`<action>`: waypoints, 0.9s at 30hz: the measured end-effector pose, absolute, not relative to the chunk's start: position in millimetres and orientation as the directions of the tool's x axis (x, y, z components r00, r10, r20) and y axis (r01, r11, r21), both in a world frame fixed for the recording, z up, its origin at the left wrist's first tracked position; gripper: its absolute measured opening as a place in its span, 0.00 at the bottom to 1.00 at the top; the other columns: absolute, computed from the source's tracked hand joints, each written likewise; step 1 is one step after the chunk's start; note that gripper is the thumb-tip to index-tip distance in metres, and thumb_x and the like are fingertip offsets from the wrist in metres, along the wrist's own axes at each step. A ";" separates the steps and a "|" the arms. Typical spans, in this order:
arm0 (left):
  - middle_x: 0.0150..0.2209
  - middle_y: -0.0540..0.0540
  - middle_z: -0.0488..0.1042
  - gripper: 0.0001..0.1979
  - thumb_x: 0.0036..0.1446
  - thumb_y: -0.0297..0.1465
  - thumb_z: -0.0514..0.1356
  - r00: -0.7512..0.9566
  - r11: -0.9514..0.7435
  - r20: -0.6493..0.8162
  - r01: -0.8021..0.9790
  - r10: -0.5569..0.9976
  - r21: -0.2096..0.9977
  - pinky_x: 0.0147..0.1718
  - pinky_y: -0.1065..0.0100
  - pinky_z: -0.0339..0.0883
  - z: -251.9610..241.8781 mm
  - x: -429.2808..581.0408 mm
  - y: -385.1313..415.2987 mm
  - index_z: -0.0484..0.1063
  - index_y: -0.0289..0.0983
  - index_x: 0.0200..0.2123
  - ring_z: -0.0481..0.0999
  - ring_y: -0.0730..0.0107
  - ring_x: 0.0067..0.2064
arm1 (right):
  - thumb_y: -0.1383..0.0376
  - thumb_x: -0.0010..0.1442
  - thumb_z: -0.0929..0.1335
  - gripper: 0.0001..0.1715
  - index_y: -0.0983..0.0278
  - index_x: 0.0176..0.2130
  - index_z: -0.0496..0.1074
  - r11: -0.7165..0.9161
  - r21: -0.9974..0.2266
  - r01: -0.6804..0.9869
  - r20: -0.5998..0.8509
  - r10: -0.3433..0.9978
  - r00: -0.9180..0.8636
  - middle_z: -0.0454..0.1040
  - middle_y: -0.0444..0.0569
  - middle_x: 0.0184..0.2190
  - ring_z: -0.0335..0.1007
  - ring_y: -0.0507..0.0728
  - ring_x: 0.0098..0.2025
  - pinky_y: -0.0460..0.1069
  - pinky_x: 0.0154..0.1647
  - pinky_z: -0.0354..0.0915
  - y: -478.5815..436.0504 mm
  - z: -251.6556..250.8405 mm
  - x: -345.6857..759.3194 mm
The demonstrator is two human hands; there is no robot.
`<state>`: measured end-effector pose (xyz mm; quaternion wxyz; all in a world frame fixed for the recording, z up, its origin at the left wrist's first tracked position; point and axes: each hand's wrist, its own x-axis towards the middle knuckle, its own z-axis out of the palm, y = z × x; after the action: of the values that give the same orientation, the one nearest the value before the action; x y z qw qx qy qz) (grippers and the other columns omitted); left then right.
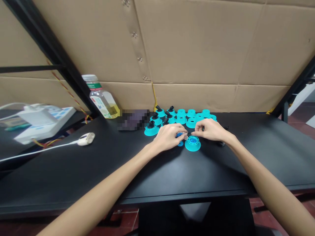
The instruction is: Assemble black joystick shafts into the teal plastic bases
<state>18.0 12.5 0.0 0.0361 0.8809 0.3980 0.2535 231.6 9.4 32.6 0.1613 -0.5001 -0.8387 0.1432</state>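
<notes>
Both hands meet over the middle of the black table [172,170]. My left hand [168,136] has its fingers curled around a small blue piece [180,135]. My right hand [210,130] pinches something small and dark that I cannot make out, fingertip to fingertip with the left. Just in front of them a cyan suction-cup-like disc [192,143] lies on the table. Behind the hands stands a cluster of several more cyan discs [190,116]; those on the left carry black levers [155,116].
A plastic bottle [100,98] of yellowish liquid stands at the back left by a black frame post. A white corded device [85,139] lies left of centre. A white box [41,123] sits far left. Cardboard sheets [197,49] wall off the back.
</notes>
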 end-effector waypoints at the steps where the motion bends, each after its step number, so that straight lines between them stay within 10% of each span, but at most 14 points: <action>1: 0.39 0.48 0.79 0.12 0.59 0.32 0.55 0.555 -0.689 0.428 0.667 0.713 0.283 0.29 0.70 0.61 0.7 18.3 12.0 0.80 0.41 0.36 0.75 0.69 0.34 | 0.58 0.57 0.67 0.13 0.64 0.29 0.74 0.464 -0.381 0.799 0.156 0.885 -0.439 0.75 0.45 0.27 0.64 0.50 0.27 0.45 0.27 0.51 8.8 34.0 230.5; 9: 0.32 0.46 0.80 0.14 0.56 0.38 0.59 0.567 -0.696 0.406 0.615 0.717 0.371 0.27 0.70 0.61 5.7 19.8 4.1 0.80 0.38 0.40 0.72 0.70 0.26 | 0.66 0.55 0.67 0.11 0.61 0.36 0.80 0.505 -0.070 0.860 0.041 0.863 -0.503 0.78 0.50 0.29 0.69 0.54 0.30 0.48 0.24 0.46 22.9 37.5 213.6; 27: 0.30 0.48 0.80 0.13 0.58 0.33 0.56 0.480 -0.635 0.455 0.714 0.750 0.295 0.26 0.69 0.57 1.2 16.5 9.4 0.81 0.41 0.33 0.73 0.69 0.28 | 0.73 0.56 0.62 0.13 0.66 0.36 0.75 0.490 -0.006 0.871 0.059 0.870 -0.489 0.78 0.54 0.35 0.71 0.56 0.35 0.48 0.26 0.47 30.2 37.1 208.0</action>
<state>16.5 9.4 1.2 0.0323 0.8595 0.4258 0.2808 208.0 30.2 37.1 0.0272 -0.5046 -0.8628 -0.0123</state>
